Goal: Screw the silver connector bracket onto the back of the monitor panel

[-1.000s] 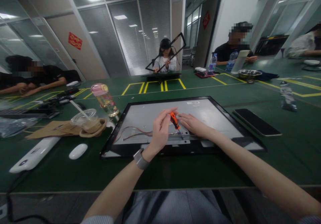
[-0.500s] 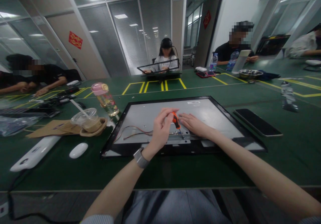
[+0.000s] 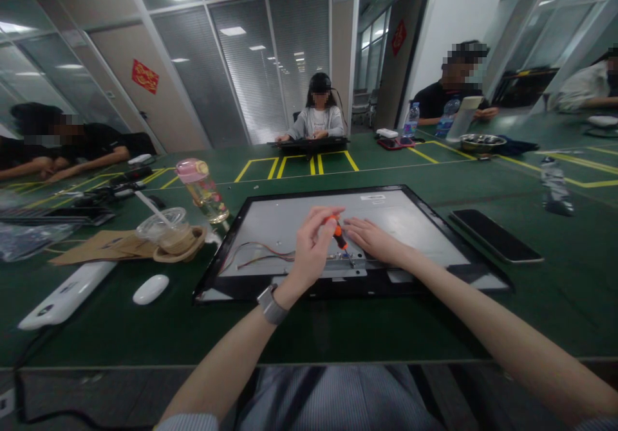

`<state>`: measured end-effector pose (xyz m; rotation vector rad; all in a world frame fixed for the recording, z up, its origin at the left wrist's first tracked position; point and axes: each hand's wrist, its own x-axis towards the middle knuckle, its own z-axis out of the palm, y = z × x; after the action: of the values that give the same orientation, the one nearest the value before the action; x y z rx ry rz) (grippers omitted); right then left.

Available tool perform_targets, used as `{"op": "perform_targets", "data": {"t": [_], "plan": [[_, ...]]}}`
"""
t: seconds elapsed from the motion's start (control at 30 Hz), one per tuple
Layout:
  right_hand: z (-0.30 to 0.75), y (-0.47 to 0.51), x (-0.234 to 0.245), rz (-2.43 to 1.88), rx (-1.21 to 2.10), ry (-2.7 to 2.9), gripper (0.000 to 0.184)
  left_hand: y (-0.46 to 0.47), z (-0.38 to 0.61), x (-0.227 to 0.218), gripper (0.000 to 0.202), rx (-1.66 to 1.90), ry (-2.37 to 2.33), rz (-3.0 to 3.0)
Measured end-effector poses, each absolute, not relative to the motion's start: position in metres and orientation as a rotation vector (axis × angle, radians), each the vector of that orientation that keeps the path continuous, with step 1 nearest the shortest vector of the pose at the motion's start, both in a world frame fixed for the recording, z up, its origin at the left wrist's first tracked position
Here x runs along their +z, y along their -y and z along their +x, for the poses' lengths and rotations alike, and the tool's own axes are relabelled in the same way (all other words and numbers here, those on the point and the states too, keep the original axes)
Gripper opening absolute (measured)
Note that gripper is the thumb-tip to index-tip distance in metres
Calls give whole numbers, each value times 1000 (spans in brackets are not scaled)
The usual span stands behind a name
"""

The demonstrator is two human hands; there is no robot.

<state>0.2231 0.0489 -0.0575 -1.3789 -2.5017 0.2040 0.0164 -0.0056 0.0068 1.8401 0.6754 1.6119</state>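
Observation:
A flat display panel [image 3: 270, 222] with a black frame and grey metal back lies on the green table before me. My left hand [image 3: 311, 241] holds an orange and black screwdriver [image 3: 340, 237], its fingers closed round the handle. The screwdriver leans, its tip down at a metal bracket [image 3: 333, 269] along the panel's near edge. My right hand [image 3: 371, 238] lies flat on the panel just right of the screwdriver, fingers stretched out. Thin coloured wires [image 3: 261, 248] run across the panel's left part to the bracket.
On the left are a white mouse [image 3: 150, 289], a white power strip [image 3: 67, 299], a plastic cup [image 3: 167, 228] in a cardboard holder and a pink-lidded bottle [image 3: 203, 190]. A black phone [image 3: 495, 235] lies right of the panel. Several people sit around the table.
The screwdriver's handle has shifted slightly in my left hand; its tip stays at the bracket. My right hand keeps its place. Across the table, a person has lowered a black frame.

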Motion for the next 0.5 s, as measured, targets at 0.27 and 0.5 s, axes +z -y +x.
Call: {"op": "perform_targets", "data": {"t": [0.27,0.5], "plan": [[225,-48,-58,-1358,207,2492,53,6,18,5,29,1624,-734,1847],[225,-49,-60,-1355,219,2492,54,3,18,-1,34,1572,-644,1734]]}}
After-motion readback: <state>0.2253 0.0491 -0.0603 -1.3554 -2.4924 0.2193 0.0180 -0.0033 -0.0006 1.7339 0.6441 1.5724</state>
